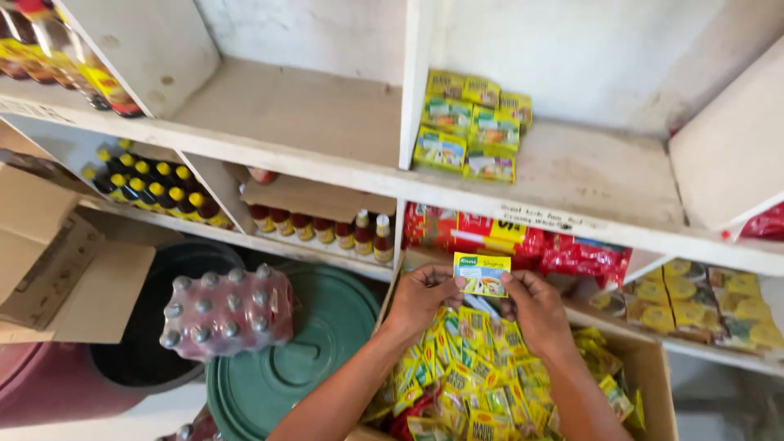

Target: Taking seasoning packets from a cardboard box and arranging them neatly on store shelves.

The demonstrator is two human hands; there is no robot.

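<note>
A cardboard box (pixel 649 367) sits directly under both hands, filled to the brim with a loose heap of small yellow-green sachets (pixel 478 376) lying at all angles. Above that heap the left hand (pixel 422 296) and the right hand (pixel 535 306) share one flat sachet (pixel 482 273), yellow and green like the rest, held upright and face-on between them. Each hand is nearly closed, thumb and fingertips pinching one side edge of the sachet, the left hand on its left edge and the right hand on its right edge, with the other fingers curled in. Just beyond the hands, on the shelf (pixel 572 175) above, a small neat stack of similar packets (pixel 469 126) lies beside a white upright divider (pixel 412 82). Right behind the held sachet, in the shelf bay below that, red packets (pixel 523 237) are crammed together. Off to the right of the right hand, a lower bay holds more yellow-green packs (pixel 702 302) lying flat. To the left of the left hand, a shrink-wrapped pack of bottles (pixel 224 310) rests partly on a green lid (pixel 306 351) and partly over a dark bin (pixel 155 327). Further left stands an open cardboard carton (pixel 57 261), its contents out of sight. Beyond the left hand, shelf bays hold rows of dark bottles with yellow caps (pixel 155 188) and a tray of red sauce bottles (pixel 327 224).
</note>
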